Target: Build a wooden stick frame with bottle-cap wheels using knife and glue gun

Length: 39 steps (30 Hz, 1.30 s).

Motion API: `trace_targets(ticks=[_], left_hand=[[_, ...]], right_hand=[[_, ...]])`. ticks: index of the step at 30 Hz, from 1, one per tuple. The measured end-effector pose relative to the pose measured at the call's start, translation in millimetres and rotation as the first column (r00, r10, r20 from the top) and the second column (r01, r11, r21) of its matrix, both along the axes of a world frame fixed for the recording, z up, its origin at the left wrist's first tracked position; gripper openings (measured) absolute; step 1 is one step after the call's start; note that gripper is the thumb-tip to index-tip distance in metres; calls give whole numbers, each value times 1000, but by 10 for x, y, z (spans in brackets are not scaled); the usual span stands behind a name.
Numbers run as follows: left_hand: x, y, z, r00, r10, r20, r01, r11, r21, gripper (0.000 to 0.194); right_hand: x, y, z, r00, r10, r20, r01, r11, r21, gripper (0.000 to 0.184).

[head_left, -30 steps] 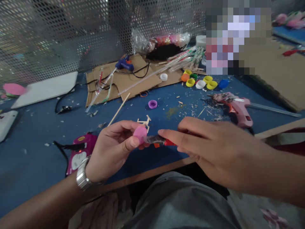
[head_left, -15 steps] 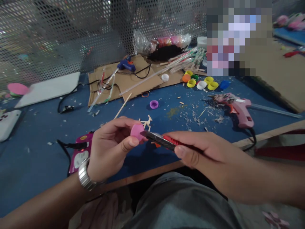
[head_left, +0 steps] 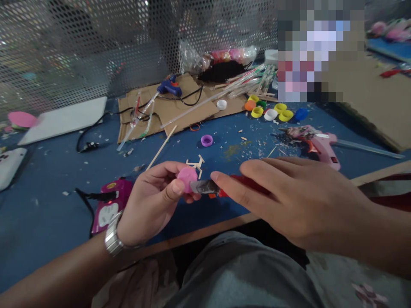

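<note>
Pink cap (head_left: 187, 178) showed no clear cut yet, left hand (head_left: 152, 199) pinching it, right hand (head_left: 295, 199) clutching a knife (head_left: 205, 187) right up against it.

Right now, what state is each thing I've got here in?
Pink cap, pinched in the left hand
Red-handled tool, gripped by the right hand, tip at the cap
Purple cap, open side up
Pink glue gun, lying down, glue stick loaded
Blue glue gun, lying on cardboard
Magenta box, red light lit
Wristwatch, worn

Blue tabletop (head_left: 48, 182) with a wooden edge (head_left: 205, 232), perforated metal panel (head_left: 96, 42) right behind it. Lighting's kinda dim, floor (head_left: 337, 276) looks greyish.
</note>
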State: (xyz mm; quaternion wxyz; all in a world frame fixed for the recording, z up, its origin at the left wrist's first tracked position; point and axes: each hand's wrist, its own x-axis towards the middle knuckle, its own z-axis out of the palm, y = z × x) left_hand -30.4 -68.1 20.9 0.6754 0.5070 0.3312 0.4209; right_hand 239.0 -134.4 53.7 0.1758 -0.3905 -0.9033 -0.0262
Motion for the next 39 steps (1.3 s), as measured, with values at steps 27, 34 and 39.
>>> trace_targets(ticks=[27,34,39], left_hand=[[-37,19,13,940,294,-171,-121,759,640,31],[-82,-38,-15,925,332,-184,-131,735,665,31],[-19,-57,46,978,173,-117,-105,891,442,28]], right_hand=[[-231,-133,-215,304,-895,-325,-877,-130,-463,34],[-218,-117,-129,400,-814,-421,-764,-43,-643,37],[-140,-93,20,746,-413,-522,-267,533,-803,31]])
